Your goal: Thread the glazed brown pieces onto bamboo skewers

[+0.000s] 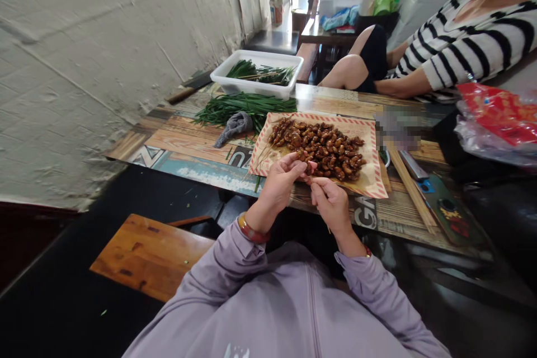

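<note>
My left hand [277, 183] is closed at the near edge of a heap of glossy, dark brown, curled food pieces [331, 148]. Its fingers pinch one small brown piece. Close beside it, my right hand [333, 201] is closed round a thin wooden skewer, whose end shows below the palm. The two sets of fingertips nearly meet, so the skewer's tip is hidden. Under the heap lies a paper sheet [380, 179] with a red-striped border. More thin skewers [264, 151] rest at its left, some with brown pieces on them.
Beyond the paper lie green chives [251, 103], a grey cloth [235, 127] and a white tub [289, 89] with more chives. At right are a bundle of wooden skewers [413, 193] and a phone [455, 212]. A person in a striped top [470, 50] sits across, beside red plastic bags [499, 112].
</note>
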`<state>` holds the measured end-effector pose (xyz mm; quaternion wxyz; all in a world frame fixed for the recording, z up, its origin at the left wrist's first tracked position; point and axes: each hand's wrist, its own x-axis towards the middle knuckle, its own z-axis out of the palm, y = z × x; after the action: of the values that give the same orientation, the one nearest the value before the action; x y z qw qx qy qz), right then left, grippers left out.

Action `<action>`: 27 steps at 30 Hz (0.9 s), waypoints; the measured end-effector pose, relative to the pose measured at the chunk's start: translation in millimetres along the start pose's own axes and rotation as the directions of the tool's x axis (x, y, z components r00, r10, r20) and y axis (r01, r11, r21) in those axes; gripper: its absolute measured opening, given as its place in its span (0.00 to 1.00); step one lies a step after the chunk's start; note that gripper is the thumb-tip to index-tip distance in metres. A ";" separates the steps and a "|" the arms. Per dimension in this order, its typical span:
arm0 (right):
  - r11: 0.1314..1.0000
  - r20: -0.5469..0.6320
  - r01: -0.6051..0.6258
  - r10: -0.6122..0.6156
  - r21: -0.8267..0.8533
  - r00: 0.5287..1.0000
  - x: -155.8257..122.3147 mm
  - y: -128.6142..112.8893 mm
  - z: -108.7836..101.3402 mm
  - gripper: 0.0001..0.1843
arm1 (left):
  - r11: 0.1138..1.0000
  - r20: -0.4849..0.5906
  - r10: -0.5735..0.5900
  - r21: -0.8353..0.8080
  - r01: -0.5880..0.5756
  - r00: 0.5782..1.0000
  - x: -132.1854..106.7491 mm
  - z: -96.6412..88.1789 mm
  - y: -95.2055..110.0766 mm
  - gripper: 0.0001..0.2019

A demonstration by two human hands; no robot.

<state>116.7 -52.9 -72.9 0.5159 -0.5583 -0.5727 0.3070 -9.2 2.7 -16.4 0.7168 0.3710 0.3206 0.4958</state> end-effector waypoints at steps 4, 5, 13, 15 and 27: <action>1.000 -0.014 0.015 -0.015 -0.022 1.000 0.6 -1.8 -0.3 0.12 | 1.000 0.000 -0.002 -0.010 0.002 1.000 -0.9 1.0 -1.8 0.20; 1.000 -0.014 0.015 -0.015 -0.023 1.000 0.5 -2.0 -0.3 0.12 | 1.000 0.001 -0.004 -0.011 0.004 1.000 -1.0 0.9 -2.3 0.20; 1.000 0.004 0.005 -0.005 0.014 1.000 -0.4 -1.4 -1.3 0.12 | 1.000 0.033 0.000 -0.018 0.000 0.999 -3.7 0.7 -6.6 0.18; 1.000 0.004 0.004 -0.004 0.016 1.000 -0.5 -1.1 -1.6 0.13 | 1.000 0.033 -0.005 -0.027 0.006 0.999 -5.0 1.4 -7.2 0.19; 0.992 0.033 -0.024 0.020 0.122 0.999 -2.3 -0.8 -2.2 0.13 | 0.999 0.047 0.012 -0.049 -0.010 0.999 9.7 -5.9 8.6 0.15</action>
<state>118.2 -55.8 -72.1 0.5365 -0.5269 -0.5547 0.3563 -15.2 15.1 -13.1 0.7304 0.3668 0.2892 0.4984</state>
